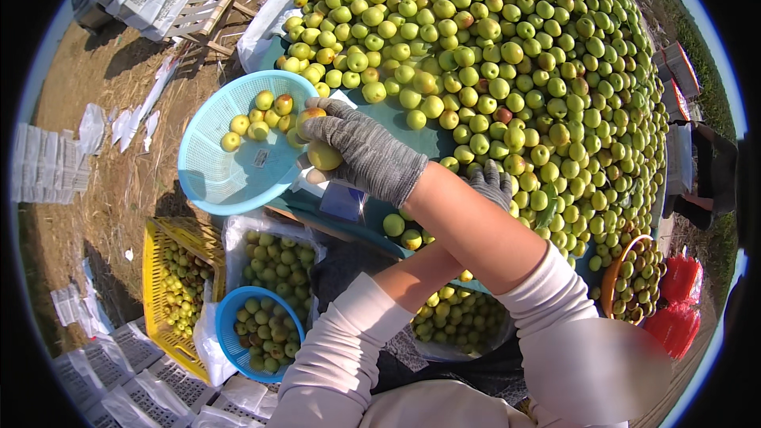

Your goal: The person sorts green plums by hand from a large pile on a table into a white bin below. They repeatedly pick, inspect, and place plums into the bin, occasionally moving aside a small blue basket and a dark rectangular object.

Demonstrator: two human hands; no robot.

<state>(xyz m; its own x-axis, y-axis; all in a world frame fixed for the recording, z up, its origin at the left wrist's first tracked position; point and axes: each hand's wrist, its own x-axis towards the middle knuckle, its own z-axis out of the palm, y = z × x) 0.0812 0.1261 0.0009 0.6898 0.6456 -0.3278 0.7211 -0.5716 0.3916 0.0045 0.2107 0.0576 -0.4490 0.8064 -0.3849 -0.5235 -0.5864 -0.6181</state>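
Note:
My forearms cross, the right one above the left. My right hand (361, 147), in a grey knit glove with bare fingertips, is closed around yellow-green jujubes (323, 155) with a reddish blush, at the right rim of a light blue plastic basket (194, 147). Several jujubes (258, 130) lie inside that basket. My left hand (491, 184), gloved in grey too, rests on the big heap of green jujubes (507, 55) with its fingers somewhat apart. The right forearm hides part of it, and I see nothing gripped there.
Below the basket stand a yellow crate (151, 293) of fruit, a white-lined container (273, 265) and a blue bowl (224, 325) of fruit. An orange basket (609, 289) and red bags (674, 321) are at right. Stacked white crates (47, 166) and a wooden pallet (208, 8) are left.

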